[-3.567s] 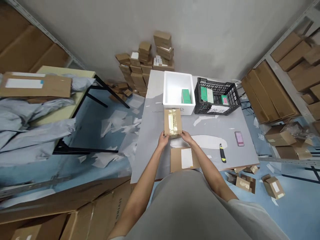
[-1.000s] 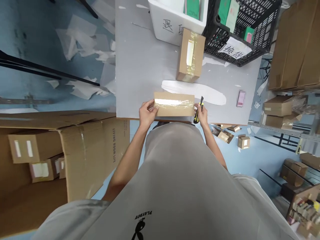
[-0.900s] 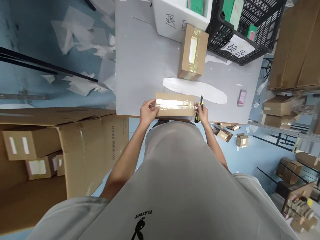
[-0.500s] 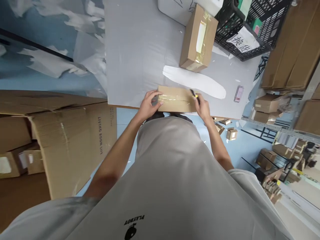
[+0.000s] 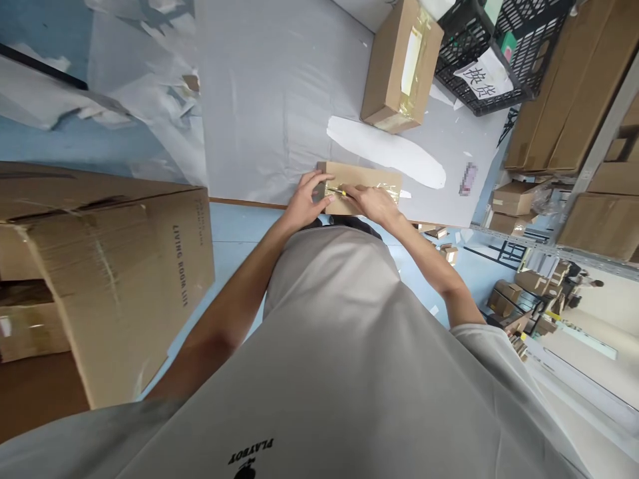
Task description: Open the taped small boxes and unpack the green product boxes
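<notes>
A small cardboard box (image 5: pixel 364 174) with clear tape along its top lies at the near edge of the grey-covered table (image 5: pixel 249 100). My left hand (image 5: pixel 306 199) grips the box's left end, thumb on the near side and fingers on the far side. In my right hand (image 5: pixel 375 203) is a utility knife (image 5: pixel 338 191) with a yellow part showing. Its tip points left onto the taped top, close to my left fingers. Most of the knife's handle is hidden under my right hand.
Beyond the box lie a long white paper strip (image 5: pixel 387 153) and a taller taped carton (image 5: pixel 399 73). A black plastic crate (image 5: pixel 529 73) with a handwritten sheet stands at the far right. To my left is a large open carton (image 5: pixel 124 286); shelving with boxes (image 5: pixel 599 226) stands right.
My right hand has moved left across the box with the knife, from its right end to near the left end. My left hand stays on the box's left end. The view has shifted slightly.
</notes>
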Motion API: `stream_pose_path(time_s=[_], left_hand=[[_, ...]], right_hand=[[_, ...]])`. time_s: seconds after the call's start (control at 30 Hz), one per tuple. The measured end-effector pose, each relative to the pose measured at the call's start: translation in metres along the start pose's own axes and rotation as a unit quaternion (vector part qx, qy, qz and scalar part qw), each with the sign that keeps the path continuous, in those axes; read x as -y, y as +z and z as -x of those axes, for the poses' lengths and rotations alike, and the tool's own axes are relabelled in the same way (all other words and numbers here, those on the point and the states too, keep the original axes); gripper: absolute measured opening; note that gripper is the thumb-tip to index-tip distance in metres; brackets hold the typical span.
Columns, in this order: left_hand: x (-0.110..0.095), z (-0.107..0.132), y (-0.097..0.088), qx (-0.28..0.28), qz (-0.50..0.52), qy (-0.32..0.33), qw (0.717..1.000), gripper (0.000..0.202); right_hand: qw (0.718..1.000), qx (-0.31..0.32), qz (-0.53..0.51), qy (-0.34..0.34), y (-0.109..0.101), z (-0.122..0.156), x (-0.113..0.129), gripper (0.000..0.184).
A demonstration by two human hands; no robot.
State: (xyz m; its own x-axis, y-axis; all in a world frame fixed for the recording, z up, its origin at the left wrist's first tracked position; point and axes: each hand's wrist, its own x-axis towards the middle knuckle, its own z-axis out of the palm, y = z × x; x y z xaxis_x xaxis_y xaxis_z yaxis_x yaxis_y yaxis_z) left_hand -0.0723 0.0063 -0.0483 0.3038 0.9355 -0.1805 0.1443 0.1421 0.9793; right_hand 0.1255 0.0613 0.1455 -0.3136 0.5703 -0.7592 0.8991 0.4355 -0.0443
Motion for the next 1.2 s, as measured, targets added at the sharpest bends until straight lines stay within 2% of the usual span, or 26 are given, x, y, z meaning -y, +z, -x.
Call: stream_pose_path(time_s=[0.17,0.43,0.67,0.93,1.2], left_hand=[[0.003,-0.003,0.001,0.0,0.001,0.011,1.0,0.062],[0.007,-0.008,0.002,0.01,0.007,0.019,1.0,0.065],[0.007,-0.009,-0.004,0.018,0.005,0.017,1.0,0.069],[0.008,-0.009,-0.004,0.024,-0.016,0.002,1.0,0.07],[0.002,-0.004,-0.007,0.008,0.014,-0.017,1.0,0.071]], right_hand=[[1.0,0.011,0.013,0.013,-0.005,0.001,0.002,0.055],[1.0,-0.003,0.003,0.03,-0.007,0.003,0.008,0.057],[1.0,0.001,0.005,0.002,-0.014,-0.005,0.004,0.051],[1.0,-0.002,0.009,-0.01,-0.012,-0.009,-0.001,0.053],[0.999,0.013,0.04,-0.02,-0.032,-0.007,0.015,0.047]])
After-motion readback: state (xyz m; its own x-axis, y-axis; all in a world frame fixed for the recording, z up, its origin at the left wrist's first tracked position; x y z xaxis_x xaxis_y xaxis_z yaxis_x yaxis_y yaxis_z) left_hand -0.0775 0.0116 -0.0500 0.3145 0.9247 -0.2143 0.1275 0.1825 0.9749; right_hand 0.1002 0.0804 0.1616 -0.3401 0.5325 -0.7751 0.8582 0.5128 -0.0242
